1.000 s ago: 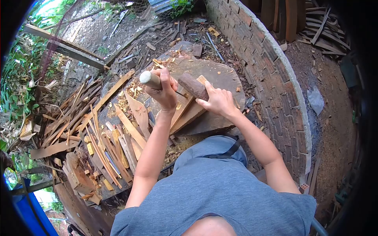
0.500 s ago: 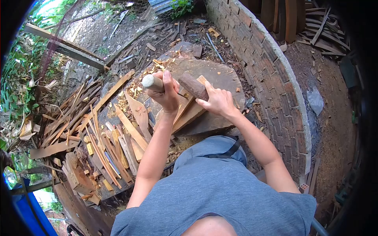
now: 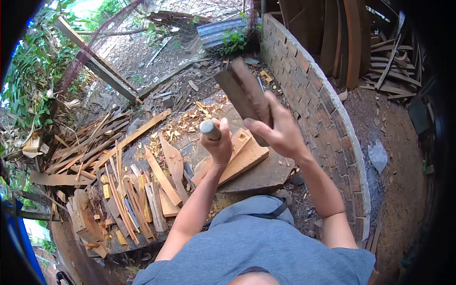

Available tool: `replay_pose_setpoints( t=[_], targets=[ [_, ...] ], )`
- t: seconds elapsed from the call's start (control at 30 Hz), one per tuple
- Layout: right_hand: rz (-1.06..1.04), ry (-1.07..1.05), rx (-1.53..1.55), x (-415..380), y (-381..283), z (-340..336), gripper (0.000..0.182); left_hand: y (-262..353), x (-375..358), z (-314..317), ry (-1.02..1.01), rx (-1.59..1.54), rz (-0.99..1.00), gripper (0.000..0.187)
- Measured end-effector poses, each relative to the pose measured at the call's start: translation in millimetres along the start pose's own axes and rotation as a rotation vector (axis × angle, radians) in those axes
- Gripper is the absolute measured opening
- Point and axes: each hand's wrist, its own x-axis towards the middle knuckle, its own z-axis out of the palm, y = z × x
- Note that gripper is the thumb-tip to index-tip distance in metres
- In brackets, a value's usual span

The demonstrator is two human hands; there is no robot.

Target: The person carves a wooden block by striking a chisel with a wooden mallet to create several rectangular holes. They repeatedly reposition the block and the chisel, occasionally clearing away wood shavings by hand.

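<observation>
My left hand (image 3: 217,146) is wrapped round a tool with a pale round-ended wooden handle (image 3: 210,129); its lower part is hidden behind the hand. My right hand (image 3: 280,130) grips a dark brown wooden block (image 3: 243,92), raised above the work and tilted. Beneath my hands a light wooden workpiece (image 3: 249,159), with a small hole near its upper end, lies on a round wooden stump (image 3: 266,176).
Wood chips (image 3: 190,118) are scattered behind the stump. Several wood strips and blocks (image 3: 163,173) lie to the left, beside a scrap pile (image 3: 90,142). A curved brick wall (image 3: 323,128) runs along the right.
My right hand has lifted the dark block up off the workpiece area. My left hand has shifted right and down with the tool still held. The camera view has tilted, showing more background.
</observation>
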Motion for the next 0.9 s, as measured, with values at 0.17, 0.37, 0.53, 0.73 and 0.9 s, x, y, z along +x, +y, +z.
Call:
replay_pose_setpoints(
  t=[0.17, 0.37, 0.53, 0.73, 0.9],
  targets=[
    [-0.354, -0.187, -0.583, 1, -62, -14, 0.063, -15, -10, -11, -0.095, 0.129, 0.198, 0.019],
    [-0.488, -0.145, -0.594, 1, -94, -20, 0.051, -58, -24, -13, 0.014, -0.295, -0.196, 0.026],
    [-0.219, -0.438, -0.858, 1, -73, -5, 0.047, -47, -26, -10, 0.044, -0.346, -0.260, 0.026],
    [-0.507, -0.041, -0.456, -5, -80, -2, 0.054, -17, -18, -2, 0.054, -0.460, -0.315, 0.025],
    [-0.355, -0.256, -0.780, 9, -69, -9, 0.054, -39, -10, -5, -0.088, -0.352, -0.217, 0.024]
  ],
)
